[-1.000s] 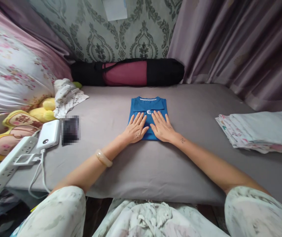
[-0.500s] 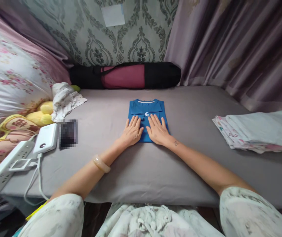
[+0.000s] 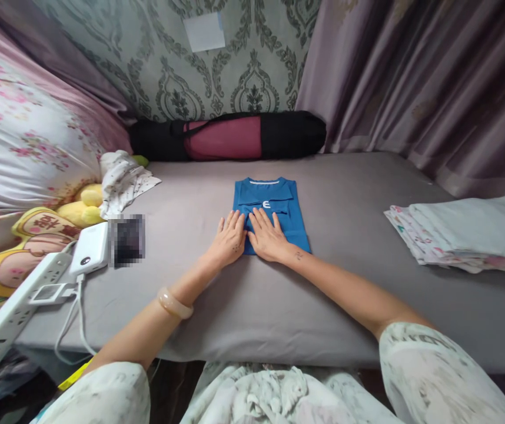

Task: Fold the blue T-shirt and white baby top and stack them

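A folded blue T-shirt (image 3: 294, 227) lies flat on the grey bed sheet (image 3: 323, 176), its collar toward the wall and a white letter-like print near its middle. My left hand (image 3: 229, 240) rests at the shirt's lower left edge, fingers stretched out, partly on the sheet. Flat on the lower left part of the shirt is my right hand (image 3: 266, 237), its fingers spread and pointing away from me. The two hands are almost touching at the thumbs. Neither one grips anything. They cover the lower left part of the shirt.
Folded cloths (image 3: 468, 232) are stacked at the right. A long black and maroon bag (image 3: 221, 138) lies along the wall. On the left are a power strip (image 3: 14, 318), a white power bank (image 3: 90, 248) with a cable, yellow plush toys (image 3: 43, 247) and a crumpled white cloth (image 3: 124, 179).
Both hands have slid left across the shirt, the right one off its middle and the left one out to its edge. The shirt stays in place. The view has shifted slightly.
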### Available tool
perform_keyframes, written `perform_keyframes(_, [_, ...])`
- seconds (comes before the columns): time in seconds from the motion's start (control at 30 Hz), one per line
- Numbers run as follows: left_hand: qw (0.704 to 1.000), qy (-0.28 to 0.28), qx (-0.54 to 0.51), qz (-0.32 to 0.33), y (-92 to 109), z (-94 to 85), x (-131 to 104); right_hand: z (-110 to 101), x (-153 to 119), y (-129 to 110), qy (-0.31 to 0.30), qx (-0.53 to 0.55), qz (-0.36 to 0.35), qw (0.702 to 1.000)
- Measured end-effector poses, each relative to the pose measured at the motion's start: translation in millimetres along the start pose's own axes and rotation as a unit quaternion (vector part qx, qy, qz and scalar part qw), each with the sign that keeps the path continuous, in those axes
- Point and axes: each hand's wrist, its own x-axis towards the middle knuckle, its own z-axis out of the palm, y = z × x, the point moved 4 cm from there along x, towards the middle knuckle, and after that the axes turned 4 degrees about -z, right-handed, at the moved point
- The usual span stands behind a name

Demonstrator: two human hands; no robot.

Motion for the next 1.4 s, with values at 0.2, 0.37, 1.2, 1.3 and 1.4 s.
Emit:
perform_keyframes(0.2, [0.975, -0.100, -0.042, 0.192, 10.0, -13.5, -28.6, -26.6, -58.6, 28.8, -0.073, 0.019, -0.142, 0.987])
perform_keyframes(0.37, [0.969, -0.142, -0.049, 0.196, 4.0, -6.9, -35.6, -28.7, -90.6, 52.8, -0.116, 0.022, -0.151, 0.981])
perform_keyframes(1.2, [0.976, -0.012, -0.099, 0.193, 1.9, -15.8, -18.8, -32.9, -83.5, 58.4, -0.038, 0.074, -0.112, 0.990])
perform_keyframes(1.3, [0.984, -0.021, -0.107, 0.140, -1.3, -17.3, -14.6, -34.6, -83.0, 60.5, -0.006, 0.066, -0.099, 0.993])
perform_keyframes(1.4, [0.981, -0.024, -0.111, 0.155, -1.2, -20.0, -16.0, -34.0, -83.8, 65.2, 0.019, 0.049, -0.103, 0.993])
